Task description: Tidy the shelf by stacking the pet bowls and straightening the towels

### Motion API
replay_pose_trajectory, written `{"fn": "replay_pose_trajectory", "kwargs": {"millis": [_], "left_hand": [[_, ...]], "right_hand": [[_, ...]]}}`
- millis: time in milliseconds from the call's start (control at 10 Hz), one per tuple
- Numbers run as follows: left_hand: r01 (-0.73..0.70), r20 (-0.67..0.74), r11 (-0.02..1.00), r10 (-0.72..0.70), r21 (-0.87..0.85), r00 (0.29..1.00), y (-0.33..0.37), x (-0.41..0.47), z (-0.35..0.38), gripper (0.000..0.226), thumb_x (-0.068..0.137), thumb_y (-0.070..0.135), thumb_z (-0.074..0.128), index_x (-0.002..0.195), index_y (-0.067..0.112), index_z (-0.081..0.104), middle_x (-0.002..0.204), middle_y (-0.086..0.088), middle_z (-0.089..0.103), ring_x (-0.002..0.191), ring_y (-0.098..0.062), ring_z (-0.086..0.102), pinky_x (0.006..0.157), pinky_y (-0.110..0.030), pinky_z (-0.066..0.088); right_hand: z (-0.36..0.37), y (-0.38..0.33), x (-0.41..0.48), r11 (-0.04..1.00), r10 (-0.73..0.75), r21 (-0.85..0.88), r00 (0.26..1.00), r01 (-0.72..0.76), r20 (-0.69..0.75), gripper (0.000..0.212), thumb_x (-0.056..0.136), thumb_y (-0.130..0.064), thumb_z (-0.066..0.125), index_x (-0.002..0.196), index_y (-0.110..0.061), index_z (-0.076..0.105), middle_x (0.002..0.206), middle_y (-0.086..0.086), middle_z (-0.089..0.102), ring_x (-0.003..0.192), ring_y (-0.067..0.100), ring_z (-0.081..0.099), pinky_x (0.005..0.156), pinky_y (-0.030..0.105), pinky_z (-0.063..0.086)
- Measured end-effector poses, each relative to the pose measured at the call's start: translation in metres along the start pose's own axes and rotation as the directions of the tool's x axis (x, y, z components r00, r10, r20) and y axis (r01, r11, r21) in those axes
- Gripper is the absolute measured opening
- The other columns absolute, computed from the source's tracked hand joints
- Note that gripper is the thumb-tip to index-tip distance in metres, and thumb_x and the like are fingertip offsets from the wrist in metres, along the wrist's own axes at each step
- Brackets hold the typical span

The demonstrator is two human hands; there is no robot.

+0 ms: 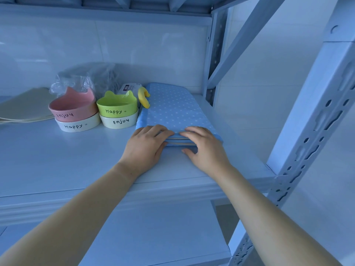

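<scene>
A stack of folded towels, the top one blue with white dots (172,108), lies on the right part of the shelf (57,160). My left hand (147,145) and my right hand (203,148) both hold its near edge, fingers on top and thumbs under the front. To the left stand two stacks of pet bowls. A pink bowl (74,106) sits tilted on a white bowl (77,124). A green bowl (117,105) sits on another white bowl (119,120).
A yellow toy (144,96) and a white packet (128,88) lie behind the green bowl. A clear plastic bag (84,77) sits behind the pink bowl. Beige cloth (25,106) lies at far left. A perforated shelf post (315,120) rises at right.
</scene>
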State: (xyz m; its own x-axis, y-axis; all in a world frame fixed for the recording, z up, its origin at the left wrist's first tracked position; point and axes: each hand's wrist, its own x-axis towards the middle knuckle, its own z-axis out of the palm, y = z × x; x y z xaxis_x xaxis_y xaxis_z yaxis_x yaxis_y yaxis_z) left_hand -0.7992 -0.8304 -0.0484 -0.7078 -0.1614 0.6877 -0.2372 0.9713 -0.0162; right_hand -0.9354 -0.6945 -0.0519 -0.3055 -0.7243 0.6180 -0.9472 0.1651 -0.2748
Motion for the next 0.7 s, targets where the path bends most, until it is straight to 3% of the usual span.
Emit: {"fn": "replay_pose_trajectory", "kwargs": {"millis": [200,400,500,700], "left_hand": [[0.061,0.064,0.997,-0.058,-0.050,0.996,-0.001,0.001,0.002,0.034,0.077,0.016,0.071,0.110,0.021,0.067,0.103,0.001,0.064,0.091,-0.025,0.062,0.077,-0.034,0.046],[0.098,0.129,0.994,-0.092,-0.038,0.987,0.002,-0.001,-0.001,0.037,0.081,0.021,0.068,0.118,0.022,0.062,0.113,0.001,0.061,0.104,-0.024,0.058,0.086,-0.035,0.043],[0.077,0.225,0.996,-0.083,0.034,0.971,0.004,-0.004,-0.007,0.044,0.088,0.030,0.058,0.131,0.024,0.050,0.127,0.002,0.054,0.117,-0.022,0.051,0.093,-0.036,0.039],[0.171,0.224,0.984,-0.176,0.040,0.959,0.026,-0.024,-0.030,0.059,0.090,0.044,0.047,0.142,0.021,0.030,0.132,0.002,0.049,0.120,-0.023,0.048,0.090,-0.039,0.042]], "right_hand": [[0.005,0.002,0.004,0.999,0.016,-0.038,0.999,-0.017,-0.043,0.027,0.076,-0.009,0.071,0.103,-0.015,0.069,0.111,0.000,0.061,0.104,0.023,0.055,0.076,0.035,0.049],[0.001,0.004,0.003,0.997,0.067,0.026,0.997,-0.068,0.040,0.029,0.080,-0.018,0.070,0.109,-0.020,0.068,0.112,-0.003,0.061,0.107,0.018,0.052,0.085,0.026,0.043],[-0.017,0.002,0.000,0.988,0.121,0.095,0.993,-0.119,-0.011,0.033,0.080,-0.020,0.070,0.113,-0.019,0.066,0.116,-0.002,0.063,0.110,0.018,0.054,0.089,0.023,0.041],[-0.051,-0.015,-0.022,0.996,0.034,0.086,0.998,-0.030,-0.045,0.033,0.083,-0.027,0.067,0.115,-0.020,0.063,0.117,-0.003,0.062,0.111,0.016,0.054,0.090,0.024,0.042]]}}
